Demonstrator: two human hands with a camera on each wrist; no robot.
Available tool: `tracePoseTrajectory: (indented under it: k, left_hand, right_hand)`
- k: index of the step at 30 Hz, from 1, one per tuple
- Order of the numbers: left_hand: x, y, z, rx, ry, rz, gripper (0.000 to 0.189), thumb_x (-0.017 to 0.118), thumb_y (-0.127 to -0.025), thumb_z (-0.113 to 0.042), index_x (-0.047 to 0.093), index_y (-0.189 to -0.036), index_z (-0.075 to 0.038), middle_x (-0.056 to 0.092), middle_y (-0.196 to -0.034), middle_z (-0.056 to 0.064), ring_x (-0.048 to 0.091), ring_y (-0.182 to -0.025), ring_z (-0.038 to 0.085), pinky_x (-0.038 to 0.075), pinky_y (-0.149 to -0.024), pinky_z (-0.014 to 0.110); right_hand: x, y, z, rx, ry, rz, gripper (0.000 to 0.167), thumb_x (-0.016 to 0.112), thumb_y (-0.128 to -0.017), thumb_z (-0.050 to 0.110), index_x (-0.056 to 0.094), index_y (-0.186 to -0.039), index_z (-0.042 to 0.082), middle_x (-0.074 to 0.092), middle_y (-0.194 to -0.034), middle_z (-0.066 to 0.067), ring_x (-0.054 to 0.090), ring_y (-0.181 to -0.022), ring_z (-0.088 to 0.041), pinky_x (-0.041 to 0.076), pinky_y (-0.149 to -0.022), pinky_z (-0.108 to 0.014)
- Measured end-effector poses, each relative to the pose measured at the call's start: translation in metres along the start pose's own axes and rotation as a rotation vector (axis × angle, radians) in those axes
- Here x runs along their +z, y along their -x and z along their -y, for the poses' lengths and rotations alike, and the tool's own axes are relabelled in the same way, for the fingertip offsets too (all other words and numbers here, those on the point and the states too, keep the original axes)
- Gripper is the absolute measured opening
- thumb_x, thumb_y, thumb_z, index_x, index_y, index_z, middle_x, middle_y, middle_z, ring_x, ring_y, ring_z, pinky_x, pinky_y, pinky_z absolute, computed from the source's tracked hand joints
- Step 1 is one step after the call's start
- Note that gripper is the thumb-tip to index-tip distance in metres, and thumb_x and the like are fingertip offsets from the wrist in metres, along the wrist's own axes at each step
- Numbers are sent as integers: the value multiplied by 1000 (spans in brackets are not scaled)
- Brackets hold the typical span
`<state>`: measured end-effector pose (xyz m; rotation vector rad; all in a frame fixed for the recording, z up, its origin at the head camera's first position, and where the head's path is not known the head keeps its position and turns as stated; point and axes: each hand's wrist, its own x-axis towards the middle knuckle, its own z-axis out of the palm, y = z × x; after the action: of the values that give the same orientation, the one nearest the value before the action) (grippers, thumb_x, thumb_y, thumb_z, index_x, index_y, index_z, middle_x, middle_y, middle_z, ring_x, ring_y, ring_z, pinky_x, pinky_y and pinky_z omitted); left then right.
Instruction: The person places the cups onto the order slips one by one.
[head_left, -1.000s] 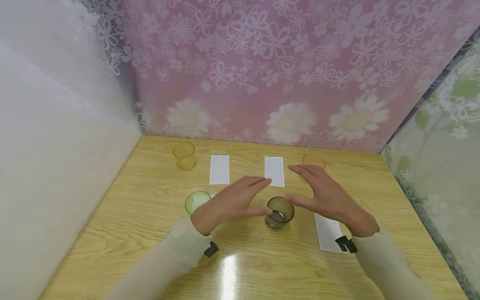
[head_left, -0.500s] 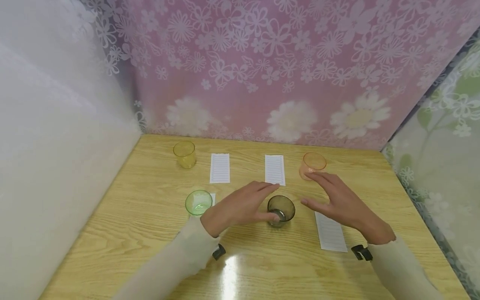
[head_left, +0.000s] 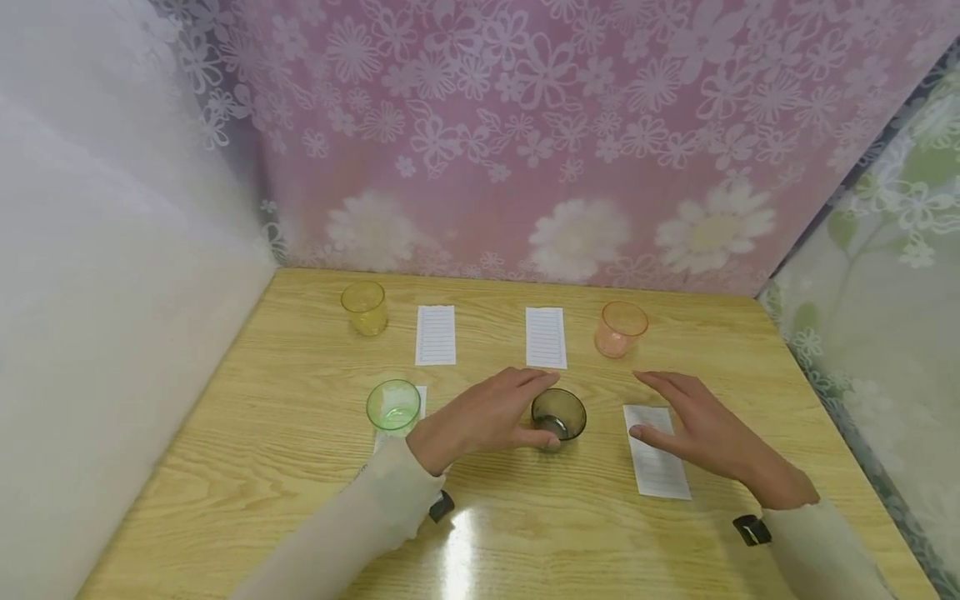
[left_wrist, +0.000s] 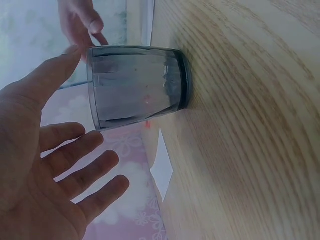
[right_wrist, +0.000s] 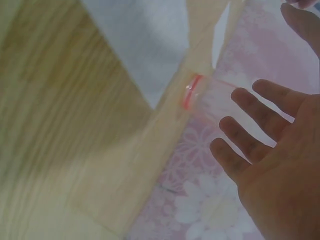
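Observation:
A smoky grey glass [head_left: 568, 414] stands upright on the wooden table, nearest to my left hand [head_left: 480, 421]. That hand's thumb and fingers are spread near the rim; in the left wrist view the thumb tip comes right up to the rim of the grey glass [left_wrist: 135, 87] and the fingers are relaxed. My right hand [head_left: 705, 433] hovers over a lined paper slip [head_left: 658, 475], holding nothing, with its thumb apart from its fingers. In the right wrist view, an orange-pink glass [right_wrist: 192, 92] stands beyond the relaxed fingers of the right hand [right_wrist: 285, 155].
At the back left stands a yellow glass [head_left: 365, 310]. A green glass [head_left: 393, 408] is close to the left wrist, over another slip. Two lined slips [head_left: 436, 335] lie at the back. Patterned cloth walls [head_left: 487, 150] border the table [head_left: 247, 467].
My right hand has moved away from the grey glass, rightward and toward me, uncovering the orange-pink glass. My left hand has shifted slightly right beside the grey glass, which stays put.

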<state>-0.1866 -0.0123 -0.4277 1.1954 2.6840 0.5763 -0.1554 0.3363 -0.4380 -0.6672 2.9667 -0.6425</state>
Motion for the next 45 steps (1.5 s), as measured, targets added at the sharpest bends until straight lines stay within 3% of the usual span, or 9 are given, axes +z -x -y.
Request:
tracePoseTrajectory:
  k: [17,25,35,41,45]
  left_hand:
    - [8,1,4,-31,48,6,85,72,-102,-55,40,-170,-16,51,-168,4,50,-155,23,42,-128,39]
    - [10,1,3,-49,56,25,79,72,-103,-54,46,-167,-16,56,-164,3,51,-153,22,42,-128,37]
    - [11,0,5,-37,46,20,80,72,-102,-56,46,-167,-17,56,-164,3,51,-153,22,43,-127,38]
    - [11,-1,4,-47,70,33,81,71,-102,-56,45,-167,-17,53,-166,3,49,-156,23,42,-128,40]
    - [12,-1,4,-56,85,41,81,71,-102,-56,44,-168,-17,52,-167,3,48,-156,23,42,-128,41]
  right_hand:
    - [11,33,-33,32,4,65,92,88,-91,45,48,-161,1,50,-162,-29,38,-148,-61,37,-111,-80]
    - [18,40,-45,43,-36,106,98,89,-89,46,44,-165,4,46,-167,-27,31,-153,-63,32,-116,-80]
    - [16,45,-54,-3,-48,131,102,92,-85,45,43,-167,8,44,-168,-27,30,-152,-66,33,-111,-83]
    - [11,46,-59,-19,-44,186,110,94,-83,48,38,-170,11,38,-176,-14,27,-156,-62,34,-111,-83]
    - [10,46,-62,-19,-66,222,111,94,-83,48,37,-171,10,31,-180,-5,19,-164,-53,34,-112,-83]
